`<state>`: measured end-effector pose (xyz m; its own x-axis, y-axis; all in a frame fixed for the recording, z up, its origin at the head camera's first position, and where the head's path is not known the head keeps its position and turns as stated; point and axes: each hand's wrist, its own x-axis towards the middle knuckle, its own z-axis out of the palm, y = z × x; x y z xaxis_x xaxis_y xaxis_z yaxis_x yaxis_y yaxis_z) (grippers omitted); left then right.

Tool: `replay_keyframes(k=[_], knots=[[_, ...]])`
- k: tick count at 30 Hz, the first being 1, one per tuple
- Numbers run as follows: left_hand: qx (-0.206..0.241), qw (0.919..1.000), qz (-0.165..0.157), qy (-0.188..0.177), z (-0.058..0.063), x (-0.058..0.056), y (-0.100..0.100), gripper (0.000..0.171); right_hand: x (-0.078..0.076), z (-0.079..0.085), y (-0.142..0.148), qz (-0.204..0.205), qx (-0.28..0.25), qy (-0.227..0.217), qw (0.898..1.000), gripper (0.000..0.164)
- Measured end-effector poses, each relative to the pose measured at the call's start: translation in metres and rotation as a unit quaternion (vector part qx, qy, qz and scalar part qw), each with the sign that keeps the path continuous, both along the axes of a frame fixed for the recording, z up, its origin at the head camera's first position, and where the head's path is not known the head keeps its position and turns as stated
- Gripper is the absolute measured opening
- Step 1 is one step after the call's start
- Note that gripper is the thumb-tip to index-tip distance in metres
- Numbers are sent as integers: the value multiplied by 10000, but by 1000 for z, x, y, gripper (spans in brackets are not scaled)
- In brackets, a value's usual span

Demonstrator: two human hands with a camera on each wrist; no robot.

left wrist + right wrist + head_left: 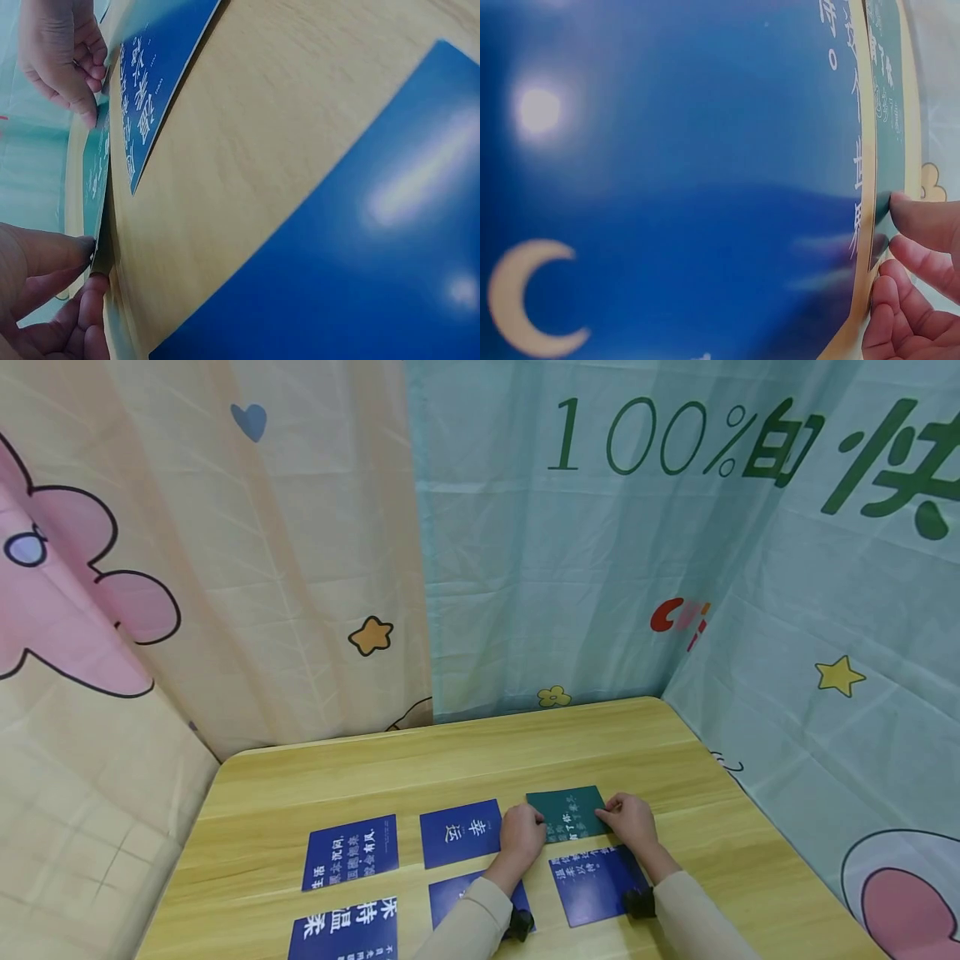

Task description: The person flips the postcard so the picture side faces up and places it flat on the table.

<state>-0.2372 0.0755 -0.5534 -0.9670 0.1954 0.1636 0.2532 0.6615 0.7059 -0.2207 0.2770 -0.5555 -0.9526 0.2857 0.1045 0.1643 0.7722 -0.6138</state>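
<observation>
A green card [568, 814] with white writing lies at the back right of the table, between both hands. My left hand [522, 829] pinches its left edge; in the left wrist view the thumb [64, 253] is on top and that edge stands slightly off the wood. At the opposite edge, my right hand [632, 820] pinches the card, its thumb [922, 217] showing on the green face in the right wrist view. Just in front of the green card is a blue card [592, 889] with white writing, partly under the right wrist.
More blue cards lie in rough rows: one beside my left hand [459, 833], one under the left forearm [453, 893], and two at the left [351, 852], [348, 935]. Curtains [300, 568] hang along the back and sides of the wooden table [450, 752].
</observation>
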Motion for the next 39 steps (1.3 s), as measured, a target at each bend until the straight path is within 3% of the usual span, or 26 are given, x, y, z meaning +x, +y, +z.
replay_keyframes(k=[8,21,27,30,33,36,39], knots=[[-139,9998,67,80,4,2,1,9,0,1,-1,-4,-95,43,9999,18],[-1174,9917,312,424,4,3,3,7,-1,-4,-1,-3,-82,112,9999,17],[-1205,9916,307,346,2,3,0,8,-1,-5,-4,56,-83,105,9999,16],[-1155,9930,103,213,2,4,-4,9,-1,-4,-6,114,-92,43,9999,16],[-1033,9940,-348,-43,11,4,-12,14,-2,0,-8,98,-38,49,9999,18],[-876,9915,-921,-263,30,5,-27,20,-4,9,-14,1,92,264,9996,22],[-936,9880,-1228,47,53,6,-49,31,-6,22,-29,36,337,713,9969,26]])
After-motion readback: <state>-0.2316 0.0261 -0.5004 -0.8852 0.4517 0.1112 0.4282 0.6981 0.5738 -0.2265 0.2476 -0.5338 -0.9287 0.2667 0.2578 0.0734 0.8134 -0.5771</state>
